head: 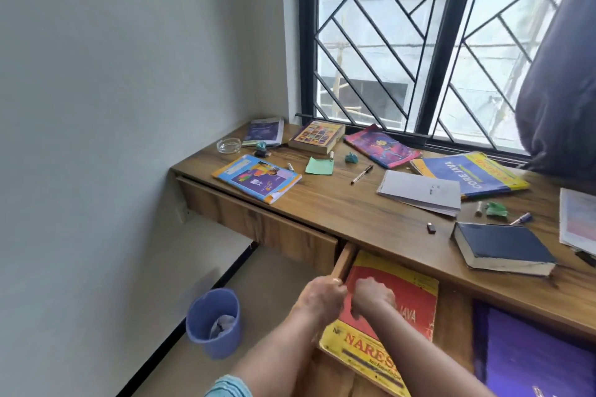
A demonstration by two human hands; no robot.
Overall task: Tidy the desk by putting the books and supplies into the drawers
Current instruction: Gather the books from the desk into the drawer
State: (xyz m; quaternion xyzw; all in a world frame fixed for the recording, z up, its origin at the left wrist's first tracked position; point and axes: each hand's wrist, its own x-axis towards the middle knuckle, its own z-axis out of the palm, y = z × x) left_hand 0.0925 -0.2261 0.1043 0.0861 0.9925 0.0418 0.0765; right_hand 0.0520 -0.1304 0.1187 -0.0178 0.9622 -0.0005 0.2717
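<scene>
A red and yellow Java book (406, 306) lies in the pulled-out middle drawer (343, 263). My left hand (321, 298) grips the drawer's left wall. My right hand (374, 298) is closed on the book's left edge. On the wooden desk (354, 213) lie a light-blue workbook (258, 177), a thick yellow book (317, 136), a pink book (382, 146), a blue Core Java book (474, 174), a white spiral notepad (422, 192), a thick dark-blue book (506, 248), a green sticky pad (319, 166) and a pen (362, 174).
A glass ashtray (228, 145) and a purple booklet (264, 131) sit in the desk's far left corner. Crumpled green papers, a marker and a small black item are scattered about. A blue bin (214, 321) stands on the floor. The left drawer (258, 222) is closed. A purple item (532, 358) lies at lower right.
</scene>
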